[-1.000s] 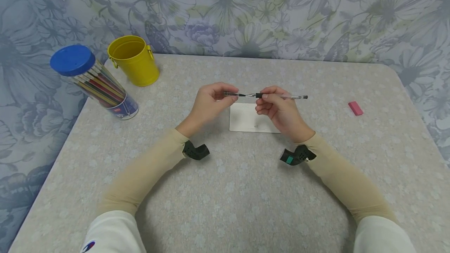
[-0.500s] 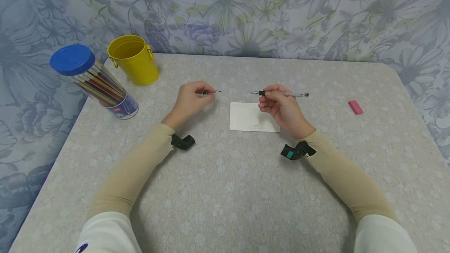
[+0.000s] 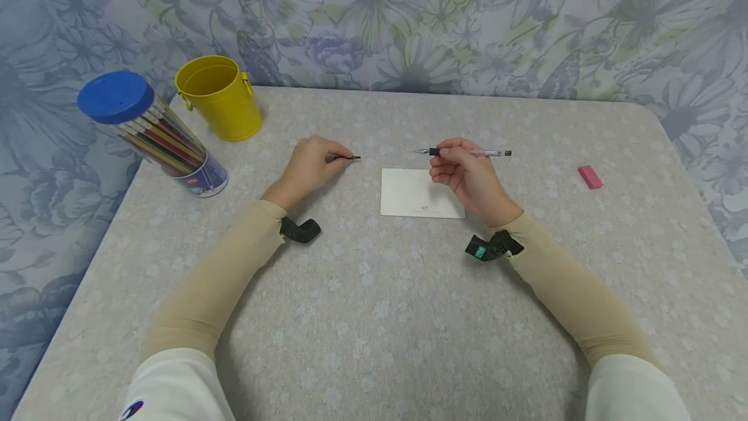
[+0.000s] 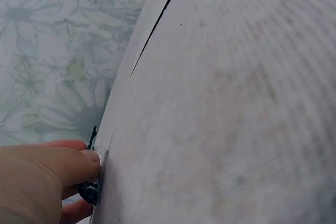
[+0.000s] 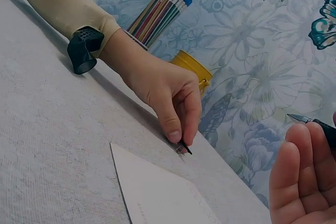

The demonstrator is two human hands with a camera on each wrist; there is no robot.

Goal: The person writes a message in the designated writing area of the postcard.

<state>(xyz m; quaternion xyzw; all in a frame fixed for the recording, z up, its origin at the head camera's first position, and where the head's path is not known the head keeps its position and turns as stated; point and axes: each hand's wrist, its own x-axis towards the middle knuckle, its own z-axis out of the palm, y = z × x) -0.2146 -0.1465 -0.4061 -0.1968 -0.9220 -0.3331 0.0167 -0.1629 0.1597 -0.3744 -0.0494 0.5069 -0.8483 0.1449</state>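
My right hand (image 3: 470, 177) holds a clear-barrelled pen (image 3: 493, 153) with a black grip, its bare metal tip pointing left above the table. Low at the tabletop, left of the card, my left hand (image 3: 310, 164) pinches the pen cap (image 3: 349, 158) between thumb and fingers. In the left wrist view the cap (image 4: 93, 187) looks clear with a dark end and a thin clip, close against the table surface. A white card (image 3: 409, 193) lies between the hands, its right part partly hidden by my right hand.
Back left stand a yellow bucket (image 3: 234, 112) and a blue-lidded tube of pencils (image 3: 201, 174). A pink eraser (image 3: 590, 177) lies on the right. The flowered wall (image 3: 380, 25) rises right behind the table (image 3: 362, 317).
The left hand has drawn the cap leftward off the pen tip and lowered it to the tabletop. The right hand has stayed nearly in place with the pen.
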